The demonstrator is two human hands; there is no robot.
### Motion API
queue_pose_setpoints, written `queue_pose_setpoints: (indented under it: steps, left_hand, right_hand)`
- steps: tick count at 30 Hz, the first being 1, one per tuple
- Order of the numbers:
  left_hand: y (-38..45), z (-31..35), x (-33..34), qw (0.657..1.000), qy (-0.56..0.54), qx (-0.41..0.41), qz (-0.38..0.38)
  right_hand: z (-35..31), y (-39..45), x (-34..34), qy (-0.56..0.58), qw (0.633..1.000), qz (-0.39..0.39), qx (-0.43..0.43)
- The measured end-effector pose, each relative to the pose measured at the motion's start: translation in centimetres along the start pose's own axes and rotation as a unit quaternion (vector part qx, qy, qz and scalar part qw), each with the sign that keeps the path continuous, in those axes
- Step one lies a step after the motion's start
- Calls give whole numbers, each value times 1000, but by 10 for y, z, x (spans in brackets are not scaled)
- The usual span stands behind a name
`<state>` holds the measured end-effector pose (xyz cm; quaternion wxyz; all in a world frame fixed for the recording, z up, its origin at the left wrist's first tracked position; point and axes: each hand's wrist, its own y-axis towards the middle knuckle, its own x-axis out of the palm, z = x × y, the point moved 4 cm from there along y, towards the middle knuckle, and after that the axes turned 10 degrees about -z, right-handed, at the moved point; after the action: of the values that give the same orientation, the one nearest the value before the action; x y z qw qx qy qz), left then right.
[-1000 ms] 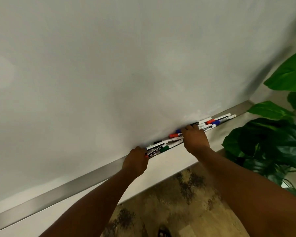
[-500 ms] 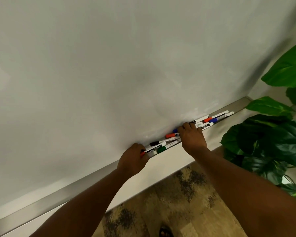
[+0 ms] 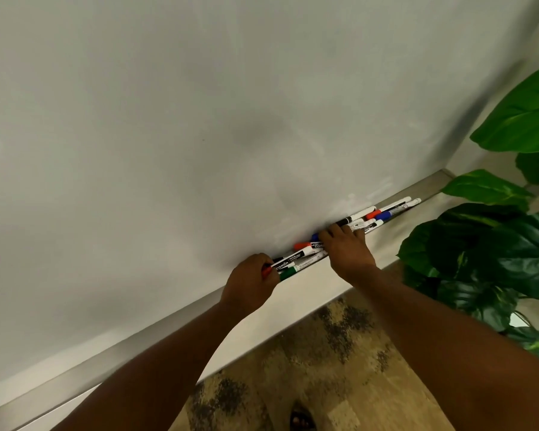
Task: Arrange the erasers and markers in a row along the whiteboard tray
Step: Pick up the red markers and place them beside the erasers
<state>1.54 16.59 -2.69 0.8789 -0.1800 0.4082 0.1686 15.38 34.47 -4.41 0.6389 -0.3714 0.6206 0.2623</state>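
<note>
Markers [image 3: 349,231] lay bunched and overlapping in the metal whiteboard tray [image 3: 112,359], which ran along the foot of the whiteboard [image 3: 199,119] and rose toward the right of the view. With the tray as the landmark, the pens filled only its right-hand stretch, and the long run to the left of the hands held nothing. No eraser could be made out.

At the left end of the bunch the left hand [image 3: 251,286] was curled over the tray's edge, its fingers closed round the tips of the pens there: a red-capped tip showed against the knuckles, a black-printed marker [image 3: 290,259] reading "camlin" came out just to the right of it, and a green-capped marker [image 3: 288,273] lay beside that on the tray's front lip. Further along the tray, the right hand [image 3: 346,245] lay palm down on the middle of the bunch, fingers close together and pressed onto the barrels. A red-capped marker [image 3: 302,245] poked out to its left, against the board. Beyond that hand, toward the tray's right end, a blue-capped marker [image 3: 383,215] and several white barrels lay roughly lengthwise.

A leafy plant [image 3: 495,250] stood past the tray's right end, and patterned flooring [image 3: 324,368] showed below it.
</note>
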Motion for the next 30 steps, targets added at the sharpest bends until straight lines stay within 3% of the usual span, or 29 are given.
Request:
queue_pose_setpoints:
  steps: [7,19,25,30]
  left_hand:
    - [7,2,4,1000,-13,-6,-8]
    - [32,22,15,999,-22,42,-17]
    - [46,24,20,998,-33,55,-17]
    - [52,26,24,998,-30,55,-26]
  right_hand:
    - [16,-4,-2,6,998,59,-23]
    - [120,6,-37,91,982,128,109]
    - [157,35,-39,27,983,-23,178]
    - [166,55,-36,-28,987,-76,138]
